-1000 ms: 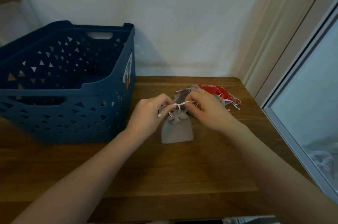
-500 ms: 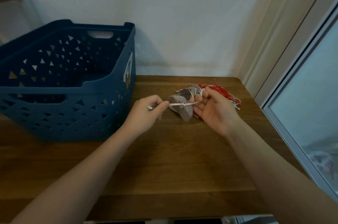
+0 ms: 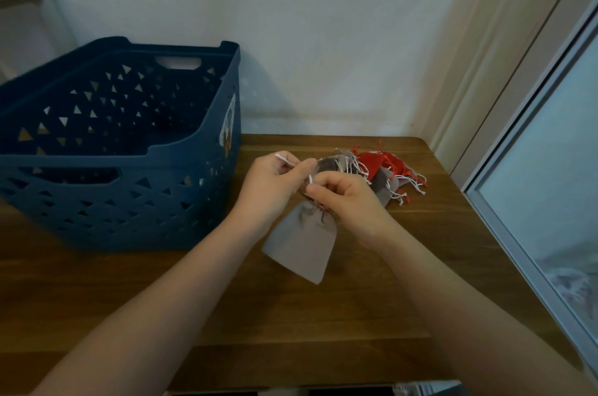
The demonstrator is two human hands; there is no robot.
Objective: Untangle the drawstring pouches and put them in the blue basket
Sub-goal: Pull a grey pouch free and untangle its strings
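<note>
A dark wooden table (image 3: 323, 314) with a plank grain runs up against a pale wall (image 3: 323, 23); to the right stand a cream door frame (image 3: 485, 55) and a grey-framed glass pane (image 3: 550, 185). On the table's left part sits the blue basket (image 3: 129, 201), its sides pierced with triangular holes, a sticker on its right wall; what lies inside cannot be told. Just right of it, both hands meet over the table. The left hand (image 3: 275, 185) pinches a white drawstring (image 3: 284, 160) between curled fingers, the cord's end sticking up past the thumb. The right hand (image 3: 343, 198) has its fingers curled too, pinching the other cord at the gathered neck of a grey pouch (image 3: 301, 243), which hangs below the 2 hands with its bottom corner toward the table's near side. Behind the hands, near the far edge, lies a tangled heap of pouches (image 3: 382, 172), grey and red, their white and red strings splayed out to the right.
</note>
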